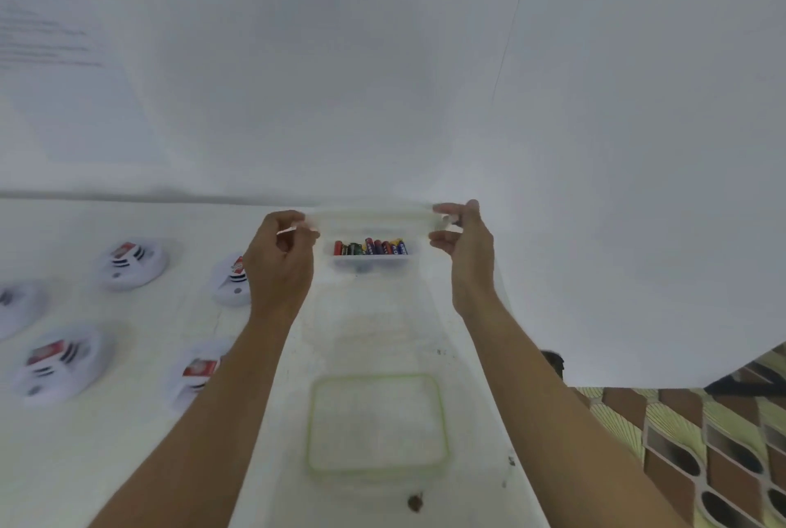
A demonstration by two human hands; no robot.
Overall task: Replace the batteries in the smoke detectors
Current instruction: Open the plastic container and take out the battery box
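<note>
A clear plastic box (369, 261) with several coloured batteries (370, 247) in it stands at the far middle of the white table. Just above the box a translucent lid (374, 218) is held level. My left hand (278, 259) pinches the lid's left end and my right hand (463, 244) pinches its right end. Several white round smoke detectors lie on the left of the table, one (132, 264) at the back and one (64, 366) nearer me; some carry red labels. One detector (232, 278) is partly hidden behind my left hand.
A second clear box with a green rim (376, 425) stands on the table close to me. A white wall rises right behind the table. A small dark speck (414, 502) lies at the near edge. At the right is a patterned brown and green floor (701, 442).
</note>
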